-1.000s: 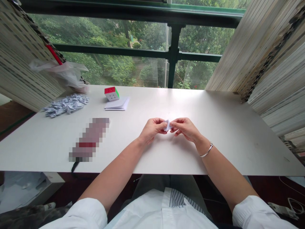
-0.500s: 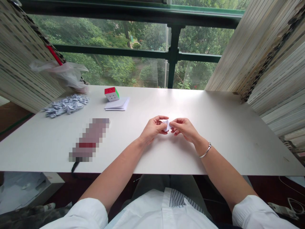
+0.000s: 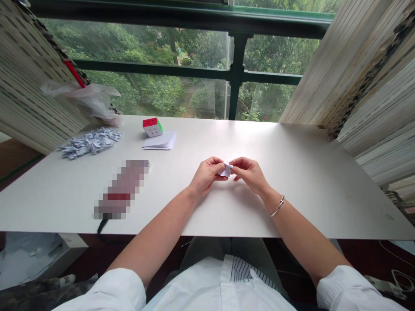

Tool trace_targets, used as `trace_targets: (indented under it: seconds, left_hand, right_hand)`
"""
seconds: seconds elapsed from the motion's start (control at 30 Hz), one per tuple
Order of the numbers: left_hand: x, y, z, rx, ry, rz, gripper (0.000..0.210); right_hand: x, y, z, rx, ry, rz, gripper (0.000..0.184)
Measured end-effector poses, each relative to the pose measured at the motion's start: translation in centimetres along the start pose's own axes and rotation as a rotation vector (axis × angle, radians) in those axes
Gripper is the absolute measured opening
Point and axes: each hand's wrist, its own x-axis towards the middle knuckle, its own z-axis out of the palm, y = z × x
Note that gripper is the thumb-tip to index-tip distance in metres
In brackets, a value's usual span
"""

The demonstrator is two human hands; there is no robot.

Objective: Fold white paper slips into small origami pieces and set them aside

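A small folded piece of white paper [image 3: 226, 170] is held between my two hands, above the middle of the white table. My left hand [image 3: 207, 175] pinches its left side, with the thumb on top and the fingers around behind. At its upper right edge, the thumb and index finger of my right hand [image 3: 249, 172] close on a narrow fold; the other fingers curl beneath. My fingertips hide part of the paper.
Folded white sheets [image 3: 160, 141] lie at the back left, with a puzzle cube [image 3: 152, 127] on them. A heap of folded paper pieces [image 3: 92, 142] sits farther left. A blurred-out object [image 3: 121, 190] with a black cable lies nearer. The white table [image 3: 317, 181] meets a window.
The paper has turned between my fingers and shows a different face. My right hand's grip has shifted up to its top right edge. My left hand stays about where it was.
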Motion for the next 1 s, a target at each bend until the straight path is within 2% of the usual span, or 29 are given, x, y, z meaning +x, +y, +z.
trace_targets:
  seconds: [0.13, 0.4, 0.8, 1.0]
  left_hand:
    - [-0.04, -0.05, 0.01, -0.026, -0.006, -0.014, 0.021]
    - [-0.02, -0.44, 0.06, -0.031, -0.015, 0.017, 0.024]
    - [-0.07, 0.04, 0.26, -0.04, -0.031, 0.056, 0.012]
    - [-0.1, 0.11, 0.33, -0.02, -0.053, 0.076, 0.025]
  right_hand:
    - [0.13, 0.47, -0.12, -0.148, 0.029, -0.121, 0.011]
    - [0.25, 0.95, -0.54, -0.293, -0.034, -0.292, 0.018]
    - [0.33, 0.45, -0.57, -0.163, -0.059, -0.21, 0.016]
    - [0.16, 0.0, -0.45, -0.126, -0.067, -0.105, 0.013]
